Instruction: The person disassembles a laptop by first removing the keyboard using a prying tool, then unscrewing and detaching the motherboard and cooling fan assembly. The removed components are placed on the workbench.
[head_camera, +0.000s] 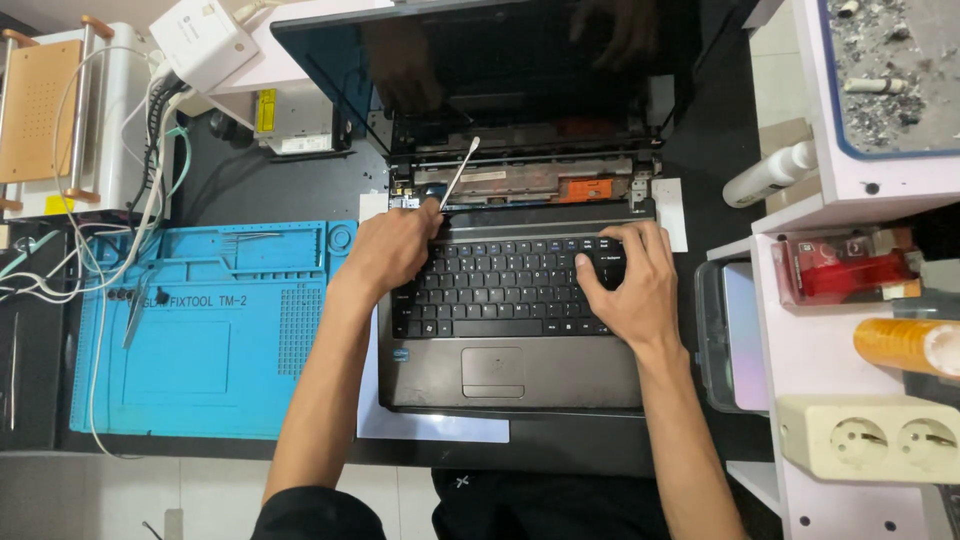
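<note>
An open laptop (515, 375) lies on the black desk, its dark screen tilted back and the strip above the keyboard removed, baring metal and an orange part (585, 188). My left hand (392, 247) rests on the keyboard's upper left corner and grips a thin white pry tool (460, 172), whose tip points up toward the hinge area. My right hand (628, 275) lies flat on the right side of the black keyboard (505, 285), fingers spread over the keys.
A blue work mat (200, 340) with tweezers lies left of the laptop. White cables and a white machine (70, 110) stand at far left. At right stands a white shelf (840, 350) with a spray bottle (770, 172), a red box, an orange roll and a socket block (870, 437).
</note>
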